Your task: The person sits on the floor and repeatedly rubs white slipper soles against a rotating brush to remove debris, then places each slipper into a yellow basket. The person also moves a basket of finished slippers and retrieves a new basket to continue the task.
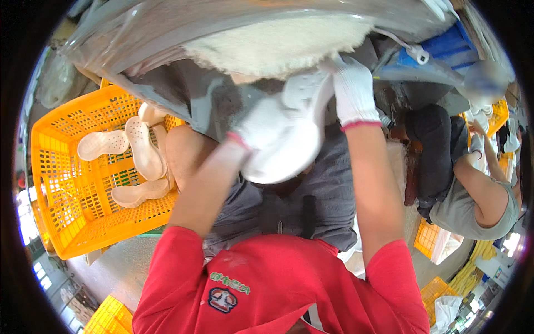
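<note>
A white foam clog point(289, 153), blurred by motion and with small holes near its toe, is held above my lap. My left hand point(261, 123), in a white knit glove with a red cuff, grips its left side; the fingers are smeared. At the toe end my right hand point(354, 92), gloved the same way, is closed on the clog's right edge. The toe is close under a fluffy white buffing wheel point(278, 47); whether they touch I cannot tell.
To my left stands an orange plastic basket point(61, 234) holding several pale clog pieces point(146, 147). A grey machine hood point(144, 39) curves over the wheel. A blue crate point(445, 47) sits at the far right. Another person's leg point(434, 161) is on the right.
</note>
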{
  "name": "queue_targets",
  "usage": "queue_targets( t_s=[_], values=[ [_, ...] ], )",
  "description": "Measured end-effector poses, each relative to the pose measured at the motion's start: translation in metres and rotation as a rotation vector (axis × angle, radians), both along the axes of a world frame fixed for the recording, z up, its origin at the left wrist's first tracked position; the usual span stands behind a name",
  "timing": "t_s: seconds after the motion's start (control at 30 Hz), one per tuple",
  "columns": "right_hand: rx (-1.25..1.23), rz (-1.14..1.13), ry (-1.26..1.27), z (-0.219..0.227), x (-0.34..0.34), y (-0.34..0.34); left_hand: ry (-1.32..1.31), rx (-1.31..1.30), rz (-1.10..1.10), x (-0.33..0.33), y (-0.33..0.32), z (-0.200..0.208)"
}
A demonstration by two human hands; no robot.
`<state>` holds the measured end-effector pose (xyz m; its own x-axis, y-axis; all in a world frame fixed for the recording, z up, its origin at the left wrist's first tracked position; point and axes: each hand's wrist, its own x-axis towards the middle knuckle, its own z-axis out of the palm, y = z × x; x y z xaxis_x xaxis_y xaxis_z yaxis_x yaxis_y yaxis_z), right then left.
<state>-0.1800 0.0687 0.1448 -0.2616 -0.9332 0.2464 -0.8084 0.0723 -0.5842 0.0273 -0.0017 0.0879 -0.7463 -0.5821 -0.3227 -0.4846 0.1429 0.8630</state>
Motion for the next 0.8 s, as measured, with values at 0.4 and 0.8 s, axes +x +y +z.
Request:
queue_targets(
  t_s=[0.4, 0.8],
  values=[
    [0.106, 0.313, 0.577, 0.038, 0.08, 0.09, 1.084, 1.422, 0.406, -0.017, 0.02, -0.032],
    [-0.019, -0.089, 0.212, 0.007, 0.136, 0.037, 0.884, 1.154, 0.65, -0.024, -0.027, -0.071]
  ],
)
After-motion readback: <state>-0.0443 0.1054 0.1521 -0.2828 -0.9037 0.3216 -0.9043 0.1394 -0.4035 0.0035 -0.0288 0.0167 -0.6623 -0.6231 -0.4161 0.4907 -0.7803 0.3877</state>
